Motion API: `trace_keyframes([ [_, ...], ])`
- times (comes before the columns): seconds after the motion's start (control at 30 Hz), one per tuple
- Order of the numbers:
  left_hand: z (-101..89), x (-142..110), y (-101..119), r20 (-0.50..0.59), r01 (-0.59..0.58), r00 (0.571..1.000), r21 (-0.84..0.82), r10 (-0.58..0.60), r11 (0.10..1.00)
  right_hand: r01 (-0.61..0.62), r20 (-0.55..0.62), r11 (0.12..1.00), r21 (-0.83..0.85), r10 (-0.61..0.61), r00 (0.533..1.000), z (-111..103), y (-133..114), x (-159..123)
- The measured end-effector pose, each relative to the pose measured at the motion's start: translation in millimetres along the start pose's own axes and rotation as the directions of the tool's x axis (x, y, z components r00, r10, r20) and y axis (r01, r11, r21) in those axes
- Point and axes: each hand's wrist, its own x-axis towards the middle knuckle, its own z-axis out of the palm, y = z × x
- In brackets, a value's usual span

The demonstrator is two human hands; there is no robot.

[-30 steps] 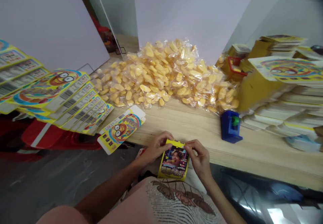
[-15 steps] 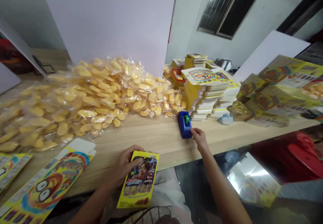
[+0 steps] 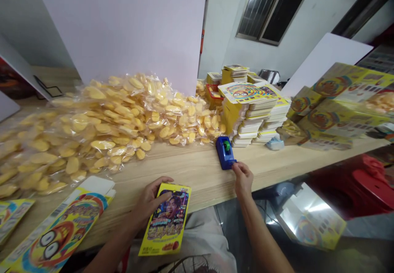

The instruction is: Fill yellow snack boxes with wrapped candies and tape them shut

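Note:
My left hand [image 3: 154,201] grips a yellow printed box [image 3: 168,219] by its left side, thumb on the front. The box is tilted over my lap, with a picture of a person on its face. At the table's front part stands a blue tape dispenser [image 3: 224,152] with a green core. My right hand [image 3: 243,176] is at its cutter end, thumb and forefinger pinched together. A strip of tape seems to be between those fingertips, though it is hard to make out. A flattened yellow carton [image 3: 66,228] lies to the left of my left hand.
A wide heap of clear-wrapped yellow oval pieces [image 3: 117,121] covers the back left of the wooden table [image 3: 197,178]. Stacks of flat cartons [image 3: 249,113] rise behind the dispenser, beside a red basket [image 3: 213,94]. Yellow boxes [image 3: 332,113] stand further right. A white panel [image 3: 129,30] stands behind the heap.
My right hand has left the box and reached to the tape dispenser, then drawn slightly toward me. My left hand alone now holds the box. The view has swung right.

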Motion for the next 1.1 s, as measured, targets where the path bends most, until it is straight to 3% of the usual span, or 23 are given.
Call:
trace_keyframes([
  [0.13,2.1,4,4,0.068,0.066,0.996,-0.044,-0.063,0.997,-0.029,-0.043,1.000,0.003,0.030,0.999,-4,12,-7],
  [0.27,4.5,8,14,0.098,0.020,0.995,0.032,-0.023,0.999,-0.066,-0.022,0.998,0.003,0.066,0.998,-12,12,-12],
  [0.33,5.6,11,19,0.098,0.001,0.995,0.119,-0.013,0.993,-0.096,0.113,0.995,0.008,0.094,0.989,-13,-4,-19],
  [0.37,6.0,14,22,0.110,0.005,0.994,0.159,-0.023,0.987,-0.105,0.248,0.994,0.003,0.101,0.963,-10,-16,-23],
  [0.4,6.3,18,24,0.143,0.019,0.989,0.185,-0.046,0.983,-0.106,0.423,0.994,-0.007,0.099,0.900,-5,-31,-26],
  [0.43,6.5,22,25,0.200,0.041,0.976,0.195,-0.081,0.980,-0.094,0.615,0.995,-0.020,0.086,0.784,2,-47,-29],
  [0.5,7.4,31,25,0.322,0.047,0.940,0.197,-0.110,0.979,-0.042,0.897,0.999,-0.029,0.045,0.439,22,-77,-35],
  [0.53,8.1,35,25,0.371,0.034,0.922,0.200,-0.108,0.979,-0.001,0.960,1.000,-0.023,0.022,0.278,32,-90,-38],
  [0.57,9.1,38,24,0.408,0.013,0.908,0.203,-0.097,0.979,0.046,0.988,0.999,-0.011,0.004,0.151,43,-101,-41],
  [0.6,10.0,40,24,0.433,-0.008,0.897,0.206,-0.084,0.978,0.101,0.997,0.995,0.002,-0.010,0.073,52,-108,-44],
  [0.63,10.9,42,24,0.450,-0.025,0.890,0.207,-0.072,0.978,0.164,0.999,0.986,0.014,-0.020,0.037,59,-113,-48],
  [0.67,11.4,42,23,0.459,-0.037,0.886,0.203,-0.062,0.979,0.229,0.999,0.973,0.019,-0.027,0.033,65,-116,-51],
  [0.77,9.7,38,23,0.461,-0.049,0.886,0.183,-0.042,0.982,0.375,0.994,0.927,-0.015,-0.026,0.106,73,-116,-60],
  [0.83,6.7,32,23,0.455,-0.046,0.890,0.156,-0.030,0.987,0.345,0.987,0.936,-0.069,0.013,0.163,72,-113,-65],
  [0.9,4.1,25,25,0.467,-0.051,0.884,0.128,-0.015,0.990,0.156,0.977,0.980,-0.126,0.095,0.191,70,-109,-70],
  [0.93,3.4,21,26,0.480,-0.055,0.877,0.117,-0.008,0.992,0.006,0.974,0.988,-0.151,0.148,0.171,69,-106,-73],
  [0.97,3.2,18,27,0.495,-0.062,0.869,0.108,0.000,0.992,-0.164,0.973,0.970,-0.180,0.200,0.117,67,-102,-76],
  [1.03,3.9,13,30,0.536,-0.080,0.844,0.100,0.014,0.992,-0.473,0.963,0.843,-0.255,0.263,-0.050,66,-91,-84],
  [1.07,4.5,11,32,0.551,-0.087,0.834,0.096,0.020,0.992,-0.582,0.956,0.761,-0.285,0.269,-0.116,65,-86,-87],
  [1.1,5.0,9,34,0.559,-0.094,0.829,0.091,0.027,0.991,-0.654,0.951,0.694,-0.301,0.269,-0.152,65,-83,-91],
])
